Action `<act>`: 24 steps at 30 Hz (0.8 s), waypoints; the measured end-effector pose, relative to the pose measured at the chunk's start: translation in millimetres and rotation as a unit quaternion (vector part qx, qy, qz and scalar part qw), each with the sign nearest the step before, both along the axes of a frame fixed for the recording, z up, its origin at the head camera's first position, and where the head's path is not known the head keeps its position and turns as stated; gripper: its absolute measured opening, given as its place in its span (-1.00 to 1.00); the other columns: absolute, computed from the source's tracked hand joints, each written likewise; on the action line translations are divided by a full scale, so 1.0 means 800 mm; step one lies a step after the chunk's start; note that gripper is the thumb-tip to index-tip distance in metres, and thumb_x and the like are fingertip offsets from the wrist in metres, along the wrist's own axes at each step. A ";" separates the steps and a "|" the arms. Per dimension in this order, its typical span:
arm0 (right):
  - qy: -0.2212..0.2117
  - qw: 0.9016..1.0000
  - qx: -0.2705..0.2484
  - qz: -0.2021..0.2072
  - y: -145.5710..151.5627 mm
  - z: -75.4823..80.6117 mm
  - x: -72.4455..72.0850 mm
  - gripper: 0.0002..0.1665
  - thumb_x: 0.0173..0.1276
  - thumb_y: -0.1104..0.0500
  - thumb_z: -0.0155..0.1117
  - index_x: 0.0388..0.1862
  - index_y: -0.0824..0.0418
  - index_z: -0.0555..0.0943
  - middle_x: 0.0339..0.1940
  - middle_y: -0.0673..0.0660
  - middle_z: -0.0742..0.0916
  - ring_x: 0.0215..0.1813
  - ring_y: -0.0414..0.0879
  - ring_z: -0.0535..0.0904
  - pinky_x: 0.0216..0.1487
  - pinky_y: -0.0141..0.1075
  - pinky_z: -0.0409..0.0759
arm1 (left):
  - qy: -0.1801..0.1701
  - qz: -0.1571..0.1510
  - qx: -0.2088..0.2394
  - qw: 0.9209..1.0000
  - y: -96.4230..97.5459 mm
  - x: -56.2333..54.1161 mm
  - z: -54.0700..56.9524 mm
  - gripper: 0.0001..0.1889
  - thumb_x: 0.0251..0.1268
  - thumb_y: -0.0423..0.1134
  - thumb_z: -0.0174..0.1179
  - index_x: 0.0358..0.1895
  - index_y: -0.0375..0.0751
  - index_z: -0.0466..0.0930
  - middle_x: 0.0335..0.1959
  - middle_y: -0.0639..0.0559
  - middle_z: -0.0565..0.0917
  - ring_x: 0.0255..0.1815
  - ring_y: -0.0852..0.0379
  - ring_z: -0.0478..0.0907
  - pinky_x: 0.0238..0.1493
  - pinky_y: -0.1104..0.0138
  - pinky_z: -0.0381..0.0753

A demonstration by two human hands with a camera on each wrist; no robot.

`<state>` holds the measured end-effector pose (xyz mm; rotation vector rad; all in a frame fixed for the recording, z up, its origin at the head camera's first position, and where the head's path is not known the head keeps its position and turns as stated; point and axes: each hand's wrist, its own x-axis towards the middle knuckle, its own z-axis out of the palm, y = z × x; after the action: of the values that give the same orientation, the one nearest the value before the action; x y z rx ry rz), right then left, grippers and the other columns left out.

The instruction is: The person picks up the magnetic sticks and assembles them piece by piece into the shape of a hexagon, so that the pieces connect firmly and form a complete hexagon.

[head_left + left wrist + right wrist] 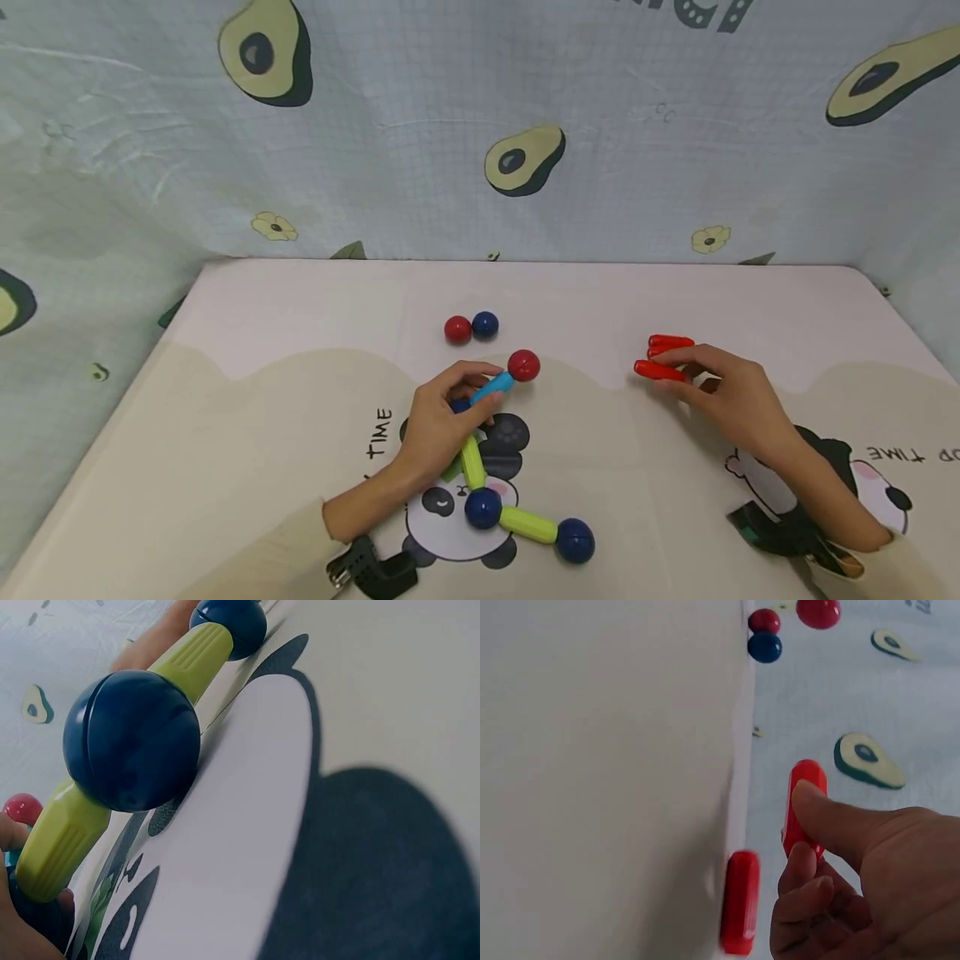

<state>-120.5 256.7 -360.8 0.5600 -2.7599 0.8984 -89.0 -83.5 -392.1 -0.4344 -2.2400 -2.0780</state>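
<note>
My left hand grips a chain of toy balls and rods around one blue ball, partly hidden by the fingers. From that ball a light blue rod slants up to a red ball. Toward me, a lime rod leads to a blue ball, then a second lime rod and an end blue ball. At the right, my right hand pinches a red rod between thumb and fingers. Another red rod lies on the table close by.
A loose red ball and a blue ball sit side by side behind my left hand. The table has a printed panda cover, with an avocado-patterned cloth hanging at its back edge.
</note>
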 end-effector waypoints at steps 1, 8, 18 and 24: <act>0.000 1.000 -0.005 0.008 -0.005 0.002 -0.001 -0.58 0.06 0.36 0.48 -0.07 0.13 0.67 -0.24 0.07 0.67 -0.35 -0.26 0.49 -0.44 -0.50 0.51 | 0.001 0.000 -0.001 1.000 0.000 0.000 0.000 -0.73 0.27 -0.32 0.26 0.03 -0.13 0.60 -0.25 -0.04 0.59 -0.43 0.03 0.62 -0.32 0.33 0.62; 0.011 0.998 -0.024 0.058 -0.045 0.014 -0.011 -0.56 0.08 0.31 0.49 -0.05 0.00 0.68 -0.25 -0.10 0.67 -0.31 -0.26 0.48 -0.37 -0.47 0.53 | 0.003 0.010 -0.018 1.000 0.002 0.001 -0.001 -0.74 0.26 -0.31 0.26 0.01 -0.10 0.61 -0.26 0.03 0.60 -0.36 0.08 0.61 -0.27 0.37 0.57; -0.029 0.995 -0.024 0.095 -0.084 0.021 -0.019 -0.59 0.09 0.26 0.50 -0.04 0.03 0.68 -0.21 -0.13 0.69 -0.27 -0.23 0.51 -0.33 -0.38 0.56 | 0.003 0.017 -0.030 0.999 0.001 0.000 0.001 -0.74 0.26 -0.29 0.27 0.01 -0.09 0.61 -0.26 0.06 0.61 -0.32 0.11 0.60 -0.23 0.38 0.54; -0.037 0.992 -0.032 0.113 -0.098 0.023 -0.022 -0.61 0.11 0.24 0.49 -0.04 0.05 0.69 -0.20 -0.11 0.70 -0.27 -0.22 0.52 -0.31 -0.34 0.56 | -0.001 0.020 -0.027 0.999 0.001 0.000 0.001 -0.74 0.25 -0.30 0.27 0.01 -0.09 0.61 -0.26 0.04 0.61 -0.32 0.10 0.59 -0.24 0.38 0.53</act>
<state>-138.4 178.1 -342.1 0.8579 -2.7603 1.0722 -88.7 -83.0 -391.6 -0.3874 -2.2916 -2.0024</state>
